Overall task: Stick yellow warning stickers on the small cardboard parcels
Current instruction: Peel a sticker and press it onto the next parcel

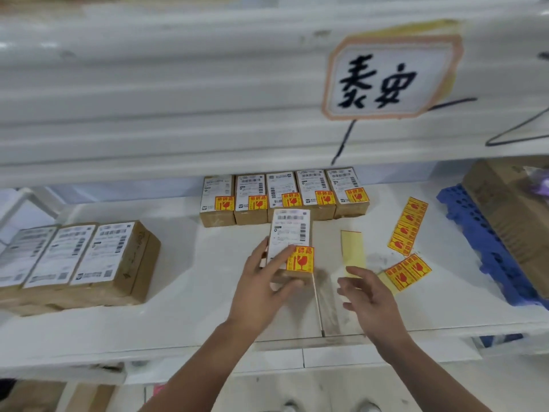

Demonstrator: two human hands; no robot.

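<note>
Left hand (261, 285) gripping stickered parcel (289, 230) at frame centre, long axis running toward top. Right hand (368, 295) hovering slack, holding nothing, nearer sticker strips (407, 268) at right (likely next pick). 3 bare parcels (86, 257) waiting far left.

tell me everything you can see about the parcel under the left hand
The parcel is a small brown cardboard box lying on the white shelf, just in front of a row of five stickered ones. A white shipping label with barcodes covers its top; a yellow sticker with a red glass symbol sits at its near right corner. The left hand holds its near end, thumb on the left side.
</note>
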